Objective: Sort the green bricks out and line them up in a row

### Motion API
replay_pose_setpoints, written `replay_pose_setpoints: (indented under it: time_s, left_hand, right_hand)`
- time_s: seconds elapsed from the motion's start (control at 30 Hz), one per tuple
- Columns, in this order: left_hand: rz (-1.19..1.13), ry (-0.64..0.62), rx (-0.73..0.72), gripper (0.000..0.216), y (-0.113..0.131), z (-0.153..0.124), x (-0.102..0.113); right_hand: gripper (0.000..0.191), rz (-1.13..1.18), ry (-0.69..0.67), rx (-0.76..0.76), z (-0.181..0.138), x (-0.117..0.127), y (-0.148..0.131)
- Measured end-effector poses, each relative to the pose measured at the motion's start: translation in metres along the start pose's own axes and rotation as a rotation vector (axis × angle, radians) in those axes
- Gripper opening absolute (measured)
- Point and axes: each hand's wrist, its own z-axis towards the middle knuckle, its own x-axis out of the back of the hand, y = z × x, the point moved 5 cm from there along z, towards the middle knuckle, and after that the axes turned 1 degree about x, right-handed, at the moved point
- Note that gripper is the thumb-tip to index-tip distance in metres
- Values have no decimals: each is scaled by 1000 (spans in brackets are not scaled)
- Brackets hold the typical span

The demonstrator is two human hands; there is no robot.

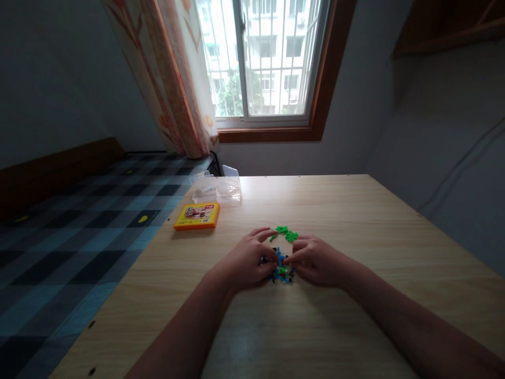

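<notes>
A small pile of tiny building bricks (281, 266), blue, green and dark, lies on the wooden table (355, 221). A cluster of bright green bricks (286, 232) sits just behind it. My left hand (246, 258) rests at the pile's left side with fingers curled, fingertips pinched into the bricks. My right hand (315, 259) is at the pile's right side, thumb and fingers pinched together on small pieces. What exactly each hand grips is too small to make out.
An orange flat box (197, 216) lies at the table's left, with a clear plastic container (216, 188) behind it. A bed with a checked cover (71, 237) adjoins the table's left edge. A window and curtain stand behind.
</notes>
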Motion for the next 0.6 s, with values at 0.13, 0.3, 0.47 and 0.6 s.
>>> replay_pose_setpoints:
  time_s: [0.13, 0.3, 0.47, 0.6]
  left_hand:
    - [-8, 4, -12, 29, 2, 0, -3]
    - [-1, 5, -45, 32, 2, 1, -11]
    - [38, 13, -14, 24, -3, 1, -8]
    - [79, 37, 21, 22, -7, -1, -3]
  right_hand:
    - [22, -4, 58, -33, 0, 6, 2]
    - [25, 13, 41, -20, 0, 12, 2]
    - [30, 34, 33, -5, 1, 9, 1]
    - [34, 26, 11, 0, 2, 4, -3]
